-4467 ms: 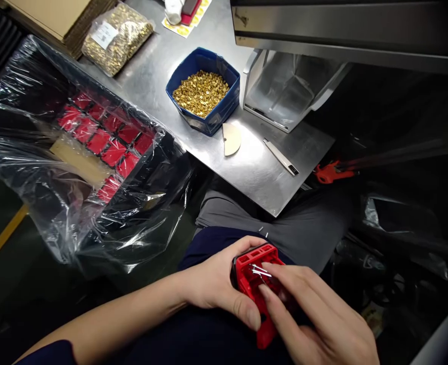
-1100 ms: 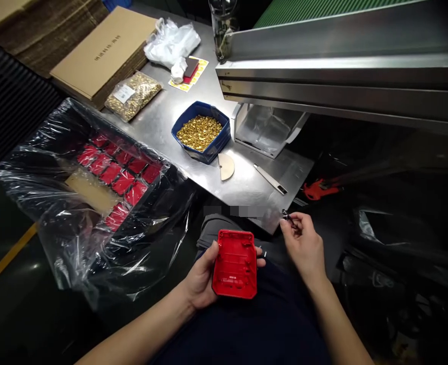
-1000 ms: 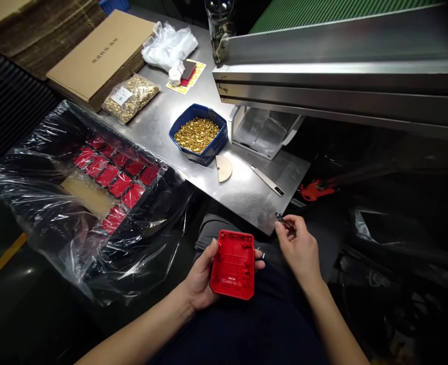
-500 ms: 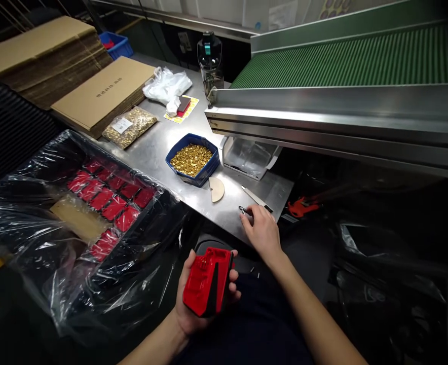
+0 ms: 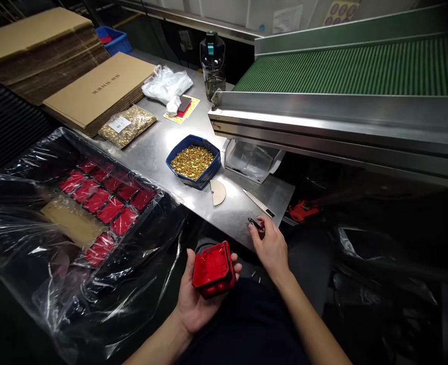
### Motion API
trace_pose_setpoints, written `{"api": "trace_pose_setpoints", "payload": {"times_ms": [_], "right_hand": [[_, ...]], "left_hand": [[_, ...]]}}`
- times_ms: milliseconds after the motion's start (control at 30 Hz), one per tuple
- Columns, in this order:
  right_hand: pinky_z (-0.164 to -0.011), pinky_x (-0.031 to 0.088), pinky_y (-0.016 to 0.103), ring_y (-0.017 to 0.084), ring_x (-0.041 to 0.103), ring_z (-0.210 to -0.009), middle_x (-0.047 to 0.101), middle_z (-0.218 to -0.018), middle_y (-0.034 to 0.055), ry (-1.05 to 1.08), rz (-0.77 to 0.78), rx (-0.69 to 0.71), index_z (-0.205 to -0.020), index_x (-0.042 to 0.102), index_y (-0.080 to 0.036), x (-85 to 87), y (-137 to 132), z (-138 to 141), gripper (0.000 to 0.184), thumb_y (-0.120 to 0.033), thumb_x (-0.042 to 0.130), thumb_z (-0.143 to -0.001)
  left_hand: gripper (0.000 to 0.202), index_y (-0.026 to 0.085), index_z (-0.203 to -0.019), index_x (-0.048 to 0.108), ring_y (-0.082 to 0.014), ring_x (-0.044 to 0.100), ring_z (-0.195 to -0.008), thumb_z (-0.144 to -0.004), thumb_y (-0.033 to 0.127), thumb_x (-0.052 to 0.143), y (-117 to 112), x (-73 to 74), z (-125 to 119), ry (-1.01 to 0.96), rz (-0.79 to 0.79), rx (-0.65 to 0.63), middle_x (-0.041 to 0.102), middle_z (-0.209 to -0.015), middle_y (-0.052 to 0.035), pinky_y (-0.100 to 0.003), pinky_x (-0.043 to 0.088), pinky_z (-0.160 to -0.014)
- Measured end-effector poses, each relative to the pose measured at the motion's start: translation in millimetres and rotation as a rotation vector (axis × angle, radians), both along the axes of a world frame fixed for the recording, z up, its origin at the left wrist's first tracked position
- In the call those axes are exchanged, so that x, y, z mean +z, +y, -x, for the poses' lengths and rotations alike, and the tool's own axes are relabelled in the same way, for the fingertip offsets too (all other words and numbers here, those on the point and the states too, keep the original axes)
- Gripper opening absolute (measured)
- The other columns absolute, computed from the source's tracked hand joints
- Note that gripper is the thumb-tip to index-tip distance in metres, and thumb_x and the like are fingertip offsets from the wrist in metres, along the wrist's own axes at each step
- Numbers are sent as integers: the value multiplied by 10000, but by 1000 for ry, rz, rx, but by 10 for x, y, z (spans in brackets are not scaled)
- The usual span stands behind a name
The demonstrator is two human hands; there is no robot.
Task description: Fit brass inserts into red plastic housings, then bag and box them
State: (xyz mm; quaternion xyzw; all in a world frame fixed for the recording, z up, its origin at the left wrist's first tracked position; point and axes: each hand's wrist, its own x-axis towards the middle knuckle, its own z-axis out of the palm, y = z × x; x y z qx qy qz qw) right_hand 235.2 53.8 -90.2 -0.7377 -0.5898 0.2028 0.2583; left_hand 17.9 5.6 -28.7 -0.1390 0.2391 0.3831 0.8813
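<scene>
My left hand (image 5: 204, 304) is wrapped around a red plastic housing with black edging (image 5: 212, 268), its hollow inner side facing up. At the table's front edge, my right hand (image 5: 271, 248) has its thumb and fingers closed on a small dark tool with a shiny tip (image 5: 255, 223); its exact kind is unclear. Just beyond that hand lies a slim, light-coloured tool with a dark end (image 5: 259, 203). A pale half-round disc (image 5: 218, 193) rests to its left. Behind the disc stands a blue bin (image 5: 199, 183) of small brass-coloured parts (image 5: 192, 161).
On the left, a plastic-lined box (image 5: 148, 218) holds several red parts (image 5: 98, 201). A bag of brass-coloured parts (image 5: 128, 125) lies beside stacked cardboard (image 5: 98, 91). A green conveyor (image 5: 353, 71) overhangs a clear tray (image 5: 249, 159). A bottle (image 5: 213, 66) stands behind.
The red housing has been tilted in my left hand, so its hollow inside now shows. My right hand has shifted slightly right and nearer, with the dark tool lifted more into view.
</scene>
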Motion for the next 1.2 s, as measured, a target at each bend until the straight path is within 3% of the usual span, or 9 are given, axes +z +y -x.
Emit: {"api": "trace_pose_setpoints", "payload": {"times_ms": [167,367,633,767,1200], "right_hand": [[-860,523,412,272,654,-962,692,-1073,114,26,-14,-29,-1194,595,-193,-96,-120,-6,345,-452,520,-979],[-924,523,429,267,635,-1017,675,-1130,119,70,-63,-27,-1184,599,-203,-125,-211,-21,322,-448,540,-983],[-925,515,434,262,620,-1008,659,-1057,99,95,-94,-8,-1112,614,-211,-162,-324,-81,275,-444,516,-1004],[-929,512,444,266,612,-1027,652,-1075,102,101,-100,-13,-1128,605,-212,-200,-354,-112,276,-441,502,-1012],[-927,493,415,253,613,-1000,652,-1059,91,60,-145,4,-1123,605,-207,-139,-135,-96,285,-451,511,-1010]], "left_hand": [[792,53,-1313,638,-305,640,-1231,-915,722,496,28,1,-24,42,18,18,678,-1327,-171,-375,482,-1087],[841,90,-1394,575,-287,631,-1214,-828,708,654,-48,2,-54,43,-81,-9,585,-1455,-154,-416,490,-1075],[905,121,-1447,528,-342,522,-1362,-778,705,702,-107,-40,-73,-1,-230,-116,494,-1535,-164,-467,341,-1197],[932,120,-1470,497,-353,492,-1392,-776,709,699,-116,-42,-80,-18,-242,-147,527,-1503,-182,-477,297,-1220],[866,111,-1398,580,-357,490,-1391,-765,685,722,-146,-22,-131,15,-249,-168,570,-1455,-193,-496,288,-1223]]}}
